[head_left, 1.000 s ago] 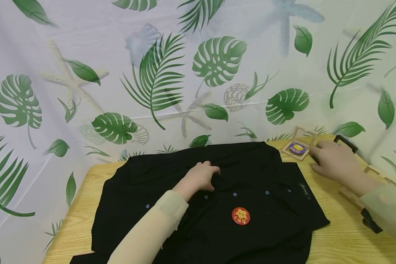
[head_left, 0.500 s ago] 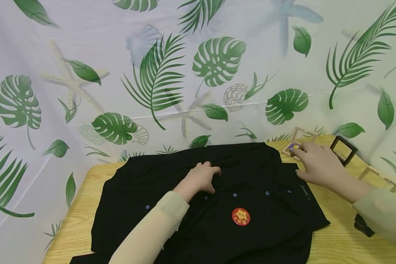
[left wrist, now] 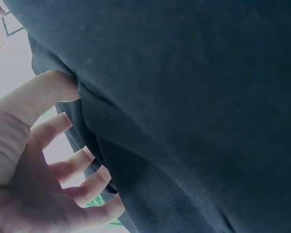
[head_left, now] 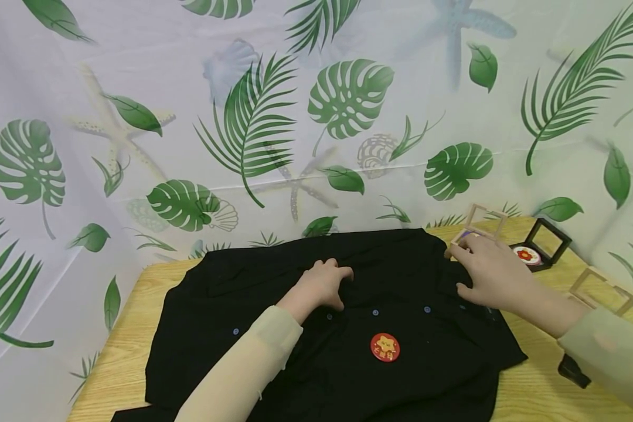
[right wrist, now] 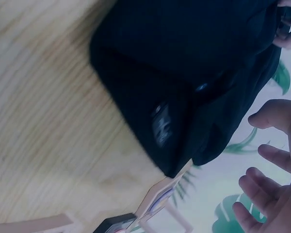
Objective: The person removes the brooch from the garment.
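Note:
A black shirt with small blue buttons lies spread over the table, and a round red badge with a yellow star sits on it. My left hand rests on the cloth, fingers spread and loosely bent. In the left wrist view its thumb and fingertips touch the dark fabric. At the shirt's right end hovers my right hand, fingers loosely bent and holding nothing. Partly behind it stands a small light wooden case with its lid up; only a sliver of its purple badge shows.
A black case with raised lid holds a red-and-white badge at the right. Another light wooden case stands nearer, partly hidden by the right forearm. A black object lies by the sleeve. A leaf-patterned curtain borders the table.
My right hand has moved left from beside the black case, across the front of the wooden case, to the shirt's edge. The black case and its badge are now uncovered. My left hand stays put.

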